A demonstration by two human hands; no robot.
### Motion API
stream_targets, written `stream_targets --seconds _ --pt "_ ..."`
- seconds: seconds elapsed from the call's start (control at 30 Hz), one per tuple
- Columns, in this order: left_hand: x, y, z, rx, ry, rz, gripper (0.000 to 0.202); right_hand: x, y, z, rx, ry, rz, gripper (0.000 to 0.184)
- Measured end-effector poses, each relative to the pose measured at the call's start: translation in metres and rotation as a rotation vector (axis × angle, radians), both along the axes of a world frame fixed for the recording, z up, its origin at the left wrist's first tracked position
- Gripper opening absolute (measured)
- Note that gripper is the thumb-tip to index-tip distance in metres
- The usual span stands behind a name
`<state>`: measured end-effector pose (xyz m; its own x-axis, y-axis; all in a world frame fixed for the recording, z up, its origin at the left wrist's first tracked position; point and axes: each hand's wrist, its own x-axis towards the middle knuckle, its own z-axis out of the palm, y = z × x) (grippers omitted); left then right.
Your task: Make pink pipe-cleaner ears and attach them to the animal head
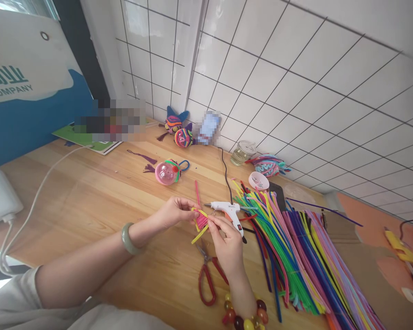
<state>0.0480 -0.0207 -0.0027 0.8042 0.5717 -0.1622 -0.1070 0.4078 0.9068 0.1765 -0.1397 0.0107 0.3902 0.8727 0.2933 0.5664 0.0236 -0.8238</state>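
Observation:
In front of me, over the wooden table, a small pink pipe-cleaner piece (202,221) is edged with a yellow pipe cleaner, whose loose end points down to the left. My left hand (179,211) pinches its left side between thumb and fingers. From the right, my right hand (226,243) grips the opposite edge. A straight pink pipe cleaner (197,192) sticks up behind the fingers. Red-handled scissors (206,275) lie under the right hand, partly covered by it. Just beyond that hand is a white hot glue gun (227,210).
Bundles of coloured pipe cleaners (296,256) spread across the right. Behind are a clear pink ball ornament (167,173), decorated fish-like crafts (183,137), a glass jar (242,153) and a small pink dish (259,180). A white cable (41,183) runs along the left; a tiled wall (278,91) stands behind.

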Motion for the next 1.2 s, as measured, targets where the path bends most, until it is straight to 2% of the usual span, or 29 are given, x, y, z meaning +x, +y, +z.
stream_targets --seconds 0.2,0.47,0.6,0.8,1.03,1.2 --pt "0.0009 0.0001 0.0014 -0.01 0.001 -0.003 0.022 0.0007 -0.0017 -0.0024 -0.064 0.077 -0.007 0.019" --pt "-0.0005 0.0006 0.0017 0.048 -0.033 -0.104 0.017 0.0005 -0.0014 0.0007 -0.06 0.045 0.025 0.017" --pt "-0.0002 -0.0004 0.0013 0.045 -0.008 -0.102 0.028 0.0003 -0.0016 0.0011 -0.083 0.031 0.031 0.017" --pt "-0.0003 0.0003 -0.0015 0.094 0.043 -0.1 0.02 0.0008 -0.0015 0.0005 -0.091 0.036 0.028 0.018" --pt "-0.0018 -0.0003 0.0028 0.108 0.067 -0.086 0.017 0.0006 -0.0013 0.0015 -0.067 0.026 0.035 0.017" --pt "-0.0012 -0.0004 0.0023 0.111 0.075 -0.071 0.018 0.0007 -0.0011 -0.0011 -0.068 0.096 0.015 0.018"
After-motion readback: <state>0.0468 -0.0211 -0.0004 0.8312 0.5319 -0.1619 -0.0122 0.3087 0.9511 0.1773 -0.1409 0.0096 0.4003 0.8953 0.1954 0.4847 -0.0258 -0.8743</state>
